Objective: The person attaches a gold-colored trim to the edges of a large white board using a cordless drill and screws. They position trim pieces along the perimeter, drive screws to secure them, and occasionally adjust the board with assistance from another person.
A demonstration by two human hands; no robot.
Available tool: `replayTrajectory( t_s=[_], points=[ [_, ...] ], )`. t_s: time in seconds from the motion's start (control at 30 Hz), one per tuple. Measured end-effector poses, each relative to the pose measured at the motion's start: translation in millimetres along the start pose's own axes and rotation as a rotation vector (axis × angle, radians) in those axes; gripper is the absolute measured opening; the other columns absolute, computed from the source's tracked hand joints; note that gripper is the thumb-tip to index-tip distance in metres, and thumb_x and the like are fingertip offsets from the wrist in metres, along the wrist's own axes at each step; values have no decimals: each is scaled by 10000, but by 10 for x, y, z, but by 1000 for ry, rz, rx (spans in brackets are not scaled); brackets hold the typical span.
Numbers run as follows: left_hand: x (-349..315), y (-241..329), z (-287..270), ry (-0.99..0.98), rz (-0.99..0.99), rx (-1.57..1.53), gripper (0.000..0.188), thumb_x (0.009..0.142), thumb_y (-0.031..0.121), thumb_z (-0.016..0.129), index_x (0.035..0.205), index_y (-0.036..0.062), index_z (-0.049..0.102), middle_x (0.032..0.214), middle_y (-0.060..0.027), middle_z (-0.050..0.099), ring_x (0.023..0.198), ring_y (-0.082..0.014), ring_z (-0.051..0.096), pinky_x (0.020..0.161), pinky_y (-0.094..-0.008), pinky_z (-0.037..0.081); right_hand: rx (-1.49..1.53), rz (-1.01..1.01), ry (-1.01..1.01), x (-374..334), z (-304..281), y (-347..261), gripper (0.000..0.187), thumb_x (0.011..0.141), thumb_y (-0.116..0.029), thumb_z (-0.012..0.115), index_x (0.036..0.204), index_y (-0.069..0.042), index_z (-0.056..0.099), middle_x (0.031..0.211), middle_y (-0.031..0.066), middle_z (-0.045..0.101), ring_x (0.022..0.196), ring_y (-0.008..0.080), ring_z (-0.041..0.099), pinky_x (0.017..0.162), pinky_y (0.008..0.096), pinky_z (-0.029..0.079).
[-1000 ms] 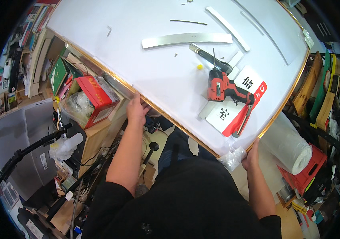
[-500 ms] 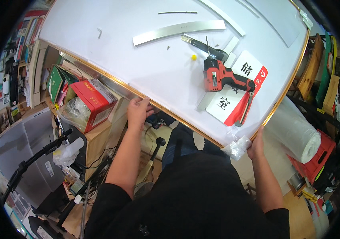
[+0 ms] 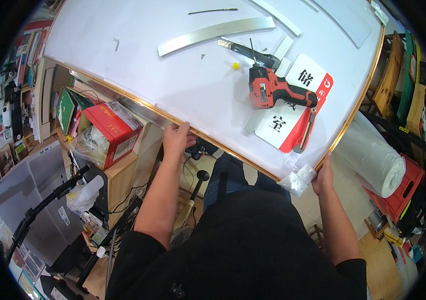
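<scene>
Left hand grasping near edge of white gold-edged board, before person's torso. Right hand against edge beside clear plastic wrap; closure cannot be told. Board bears red-black drill, partly over red-white sign.

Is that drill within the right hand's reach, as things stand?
Probably yes: the right hand would have to leave the board's gold edge, but the drill lies uncovered on top.
</scene>
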State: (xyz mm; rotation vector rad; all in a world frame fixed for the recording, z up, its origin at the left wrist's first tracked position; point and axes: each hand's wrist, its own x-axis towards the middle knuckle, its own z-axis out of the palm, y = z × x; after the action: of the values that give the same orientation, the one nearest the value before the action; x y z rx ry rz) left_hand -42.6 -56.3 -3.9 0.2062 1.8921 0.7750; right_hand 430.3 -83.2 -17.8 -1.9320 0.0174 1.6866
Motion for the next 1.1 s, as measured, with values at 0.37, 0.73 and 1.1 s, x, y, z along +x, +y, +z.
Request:
replayTrajectory(
  t_s=[0.37, 0.73, 1.1],
  points=[
    [11, -13, 53, 44, 16, 14, 354, 954, 240, 667, 1102, -37, 502, 951, -168, 655, 760, -257, 718, 610, -348, 607, 48, 22, -6, 28, -52, 25, 804, 1036, -680, 416, 1529, -46, 427, 1515, 143, 520, 1342, 312, 549, 1126, 485, 440],
    [34, 8, 84, 74, 77, 63, 296, 930, 182, 635, 1054, -68, 538, 912, -184, 690, 722, -253, 740, 592, -337, 611, 33, -20, -5, 2, -27, 27, 883, 1011, -694, 472, 1521, 25, 413, 1490, 171, 532, 1326, 317, 566, 1105, 469, 461],
    [-54, 12, 120, 64, 10, 37, 332, 944, 234, 673, 1092, -17, 515, 937, -160, 681, 745, -234, 719, 601, -342, 609, 19, 20, -9, 16, -38, 9, 874, 1016, -704, 440, 1538, -5, 402, 1521, 166, 505, 1352, 319, 543, 1117, 483, 446]
  ],
)
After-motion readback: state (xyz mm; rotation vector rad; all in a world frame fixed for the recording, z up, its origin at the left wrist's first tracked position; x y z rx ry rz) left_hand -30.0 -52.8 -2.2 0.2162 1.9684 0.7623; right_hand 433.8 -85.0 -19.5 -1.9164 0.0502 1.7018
